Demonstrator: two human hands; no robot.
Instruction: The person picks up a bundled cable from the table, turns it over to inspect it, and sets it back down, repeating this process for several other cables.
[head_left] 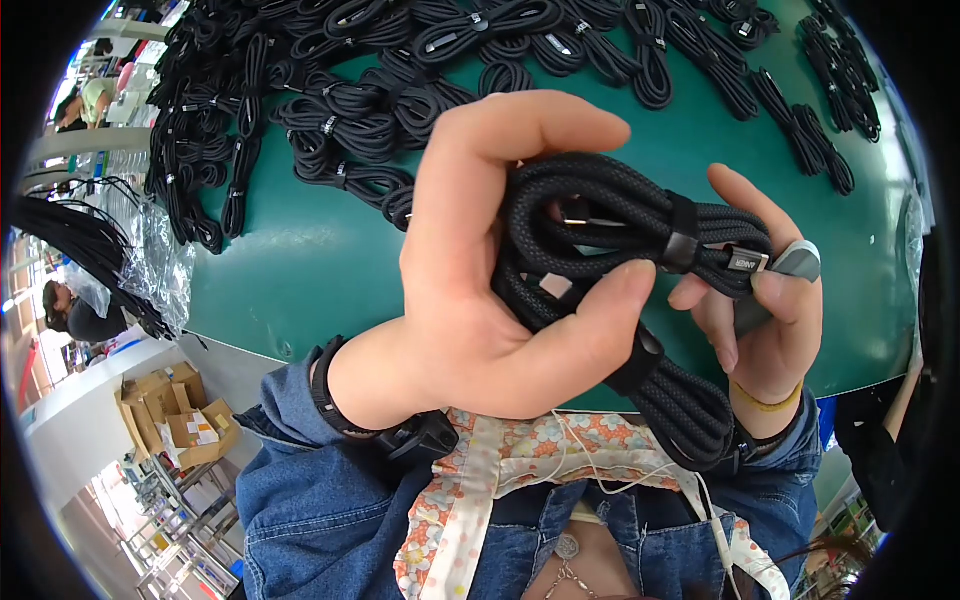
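My left hand [470,290] is closed around two coiled black braided cables. The upper coiled cable [590,225] is tied by a black strap, and a metal-cased plug [747,260] shows at its right end. Beneath it, the second coiled cable [680,410] hangs toward my chest, also strapped, with a light plug tip [556,286] beside my left palm. At the upper cable's right end, my right hand [780,330] has its fingers curled about a grey cloth-like piece [797,263], touching the cable near the plug. Part of that piece is hidden by the fingers.
Many strapped black cable coils [400,95] cover the far part of the green table [270,290]. Loose black cables and clear plastic bags [160,255] lie at the left edge. Cardboard boxes [180,420] stand lower left. Other people are at the left and right.
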